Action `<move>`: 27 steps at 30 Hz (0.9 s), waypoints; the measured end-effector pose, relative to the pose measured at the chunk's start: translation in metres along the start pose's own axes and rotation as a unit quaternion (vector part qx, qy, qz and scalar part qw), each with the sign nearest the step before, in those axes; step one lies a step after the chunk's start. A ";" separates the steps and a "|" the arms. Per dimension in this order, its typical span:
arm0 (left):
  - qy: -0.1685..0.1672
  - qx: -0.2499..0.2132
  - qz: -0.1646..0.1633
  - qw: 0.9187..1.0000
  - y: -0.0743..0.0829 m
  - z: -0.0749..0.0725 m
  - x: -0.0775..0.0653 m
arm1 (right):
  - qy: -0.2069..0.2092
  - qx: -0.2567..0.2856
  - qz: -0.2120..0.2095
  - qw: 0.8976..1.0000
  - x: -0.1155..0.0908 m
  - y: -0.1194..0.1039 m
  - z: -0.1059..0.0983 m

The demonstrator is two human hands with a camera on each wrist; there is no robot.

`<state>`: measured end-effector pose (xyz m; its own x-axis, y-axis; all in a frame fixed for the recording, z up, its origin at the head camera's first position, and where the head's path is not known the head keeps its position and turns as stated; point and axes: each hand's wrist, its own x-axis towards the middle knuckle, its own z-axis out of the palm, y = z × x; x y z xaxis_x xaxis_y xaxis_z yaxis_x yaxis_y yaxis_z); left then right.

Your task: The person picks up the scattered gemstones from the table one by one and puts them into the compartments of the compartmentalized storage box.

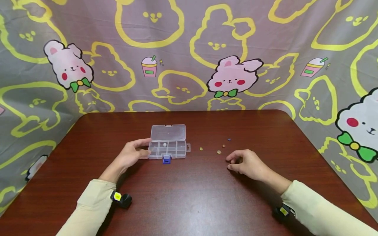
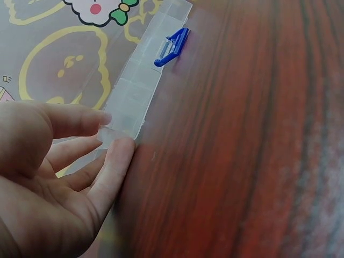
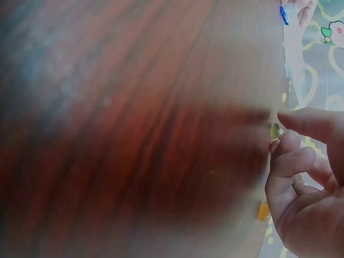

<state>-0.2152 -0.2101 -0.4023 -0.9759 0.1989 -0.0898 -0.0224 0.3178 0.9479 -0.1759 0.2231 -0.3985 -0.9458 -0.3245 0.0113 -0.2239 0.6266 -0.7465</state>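
A clear plastic compartment box [image 1: 181,152] lies on the table with its lid [image 1: 168,133] raised at the back and a blue latch [image 1: 166,160] in front. My left hand [image 1: 131,155] holds the box's left end between thumb and fingers. One small white bead [image 1: 164,144] sits in a back compartment. My right hand [image 1: 249,164] hovers low over the table with thumb and forefinger parted, nothing between them. Just beyond its fingertips are a pale translucent stone [image 1: 219,152] and an orange-brown stone [image 1: 223,146]. Farther back lies a small blue piece [image 1: 229,139].
A yellow-green piece [image 1: 201,148] lies between the box's hanging tab [image 1: 188,147] and the pale stone. The dark brown wooden table [image 1: 195,203] ends at the back against a patterned curtain [image 1: 183,55], which also runs along both sides.
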 end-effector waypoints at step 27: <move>0.001 0.005 -0.009 1.000 0.004 0.000 -0.001 | -0.020 -0.003 -0.016 1.000 -0.002 -0.004 -0.004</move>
<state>-0.2145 -0.2087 -0.3989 -0.9757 0.1919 -0.1054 -0.0371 0.3297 0.9434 -0.1740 0.2243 -0.3933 -0.9280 -0.3724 0.0077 -0.2546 0.6192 -0.7428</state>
